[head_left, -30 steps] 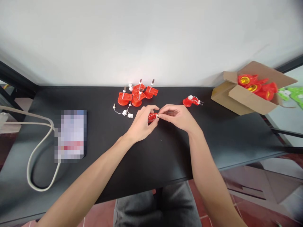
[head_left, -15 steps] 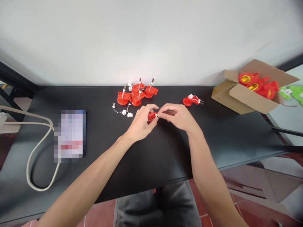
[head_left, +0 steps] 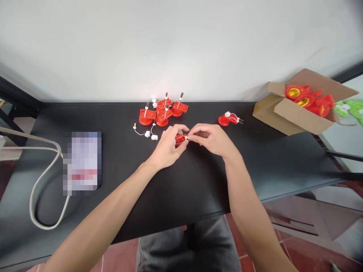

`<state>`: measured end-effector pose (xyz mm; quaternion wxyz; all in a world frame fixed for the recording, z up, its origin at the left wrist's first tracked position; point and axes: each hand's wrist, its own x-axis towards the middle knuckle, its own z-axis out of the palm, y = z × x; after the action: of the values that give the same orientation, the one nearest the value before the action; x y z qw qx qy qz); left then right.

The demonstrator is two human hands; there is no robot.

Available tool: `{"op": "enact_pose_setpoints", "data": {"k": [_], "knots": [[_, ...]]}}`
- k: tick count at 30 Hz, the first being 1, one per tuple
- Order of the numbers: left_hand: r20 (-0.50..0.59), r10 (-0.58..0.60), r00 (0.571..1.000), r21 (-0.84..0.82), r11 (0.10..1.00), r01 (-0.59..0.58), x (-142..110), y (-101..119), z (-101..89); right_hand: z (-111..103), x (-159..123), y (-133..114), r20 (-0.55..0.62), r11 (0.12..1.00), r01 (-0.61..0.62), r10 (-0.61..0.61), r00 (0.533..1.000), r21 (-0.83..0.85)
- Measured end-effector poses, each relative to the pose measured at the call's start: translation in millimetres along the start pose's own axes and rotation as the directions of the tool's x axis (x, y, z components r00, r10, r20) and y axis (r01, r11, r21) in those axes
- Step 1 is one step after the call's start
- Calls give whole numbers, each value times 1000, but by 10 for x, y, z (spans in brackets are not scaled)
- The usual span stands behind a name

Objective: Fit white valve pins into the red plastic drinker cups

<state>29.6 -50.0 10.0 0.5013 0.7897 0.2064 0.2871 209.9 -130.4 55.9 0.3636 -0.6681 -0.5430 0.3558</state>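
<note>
Red plastic part [head_left: 180, 140], in the clenched grip of left hand [head_left: 167, 149] and right hand [head_left: 211, 139], black desk [head_left: 198, 189], white wall [head_left: 181, 49] behind

A black table [head_left: 198, 189] carries red plastic parts [head_left: 147, 117] and a cardboard box [head_left: 292, 113].

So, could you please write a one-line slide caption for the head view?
Left hand and right hand hold a small red plastic part over a black table, near an open cardboard box.
</note>
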Motion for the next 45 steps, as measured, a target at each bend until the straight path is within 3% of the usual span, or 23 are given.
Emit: {"op": "enact_pose_setpoints", "data": {"k": [13, 30, 45], "knots": [[4, -12, 1000, -17, 1000, 12, -1, -2, -4, -5, -4, -23, -11, 996, 35, -36, 999, -77], [11, -41, 999, -108, 993, 42, 11, 24, 3, -7, 8, 14, -19, 998, 52, -53, 998, -33], [50, -31, 998, -90, 995, 35, -6, 14, -7, -19, -15, -34, 28, 999, -18, 17, 999, 44]]}}
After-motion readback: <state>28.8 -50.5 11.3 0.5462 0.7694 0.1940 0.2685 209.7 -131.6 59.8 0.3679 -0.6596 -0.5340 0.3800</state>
